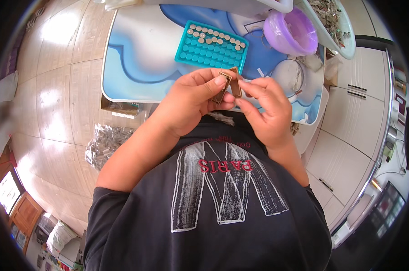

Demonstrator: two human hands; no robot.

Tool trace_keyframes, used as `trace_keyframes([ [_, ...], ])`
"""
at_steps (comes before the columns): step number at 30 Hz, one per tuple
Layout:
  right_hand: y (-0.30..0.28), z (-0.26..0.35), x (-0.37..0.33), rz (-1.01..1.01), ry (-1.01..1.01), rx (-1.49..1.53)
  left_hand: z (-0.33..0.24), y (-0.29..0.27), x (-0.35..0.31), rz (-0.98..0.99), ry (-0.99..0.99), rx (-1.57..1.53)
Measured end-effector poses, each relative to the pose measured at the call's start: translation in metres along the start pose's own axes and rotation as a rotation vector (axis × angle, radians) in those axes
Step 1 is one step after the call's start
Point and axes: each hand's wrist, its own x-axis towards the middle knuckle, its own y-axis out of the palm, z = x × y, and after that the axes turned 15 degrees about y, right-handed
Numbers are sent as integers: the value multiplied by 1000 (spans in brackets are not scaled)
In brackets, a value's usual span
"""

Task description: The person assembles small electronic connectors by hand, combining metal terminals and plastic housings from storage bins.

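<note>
1. I have the left fingers clamped on a small brass-coloured metal plate, thumb pressed near its top end; a matching plate stands just right of that thumb. Whether the two are joined, I can't tell.
2. My right fingers, thumb and forefinger apart, sit at the second plate's right edge; whether they grip it, I cannot tell.
3. I'd expect both plates to be light and stiff, slightly slippery on the faces, possibly easy to bend if thin.
4. I'd pinch the long edges lightly, around mid-length.
5. Beyond the fingers, a teal tray of silver discs rests on the surface.
</note>
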Motion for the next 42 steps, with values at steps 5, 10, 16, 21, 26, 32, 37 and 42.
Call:
trace_keyframes([
  [5, -3, -4, -1, 164, 93, 379, 7, -6, -6, 122, -60, -115],
  [10, 2, -6, -7, 161, 191, 533, 9, 2, -4, 82, -114, -159],
  [16, 1, 4, 3, -100, -61, 56, 8, 8, -2, -166, -7, 33],
  [21, 9, 3, 4, -70, -93, 43, 11, 8, 0, -102, -21, -58],
  [26, 8, -6, 3, -70, -27, 4, 9, 6, 0, -109, -42, -41],
  [32, 10, 0, 2, -23, -61, -12, 12, 5, 2, -68, -35, -88],
  [37, 16, -1, 6, -59, -122, 13, 14, 6, 3, -89, -23, -113],
  [42, 19, -2, 7, -72, -173, -7, 15, 6, 3, -127, -16, -134],
])
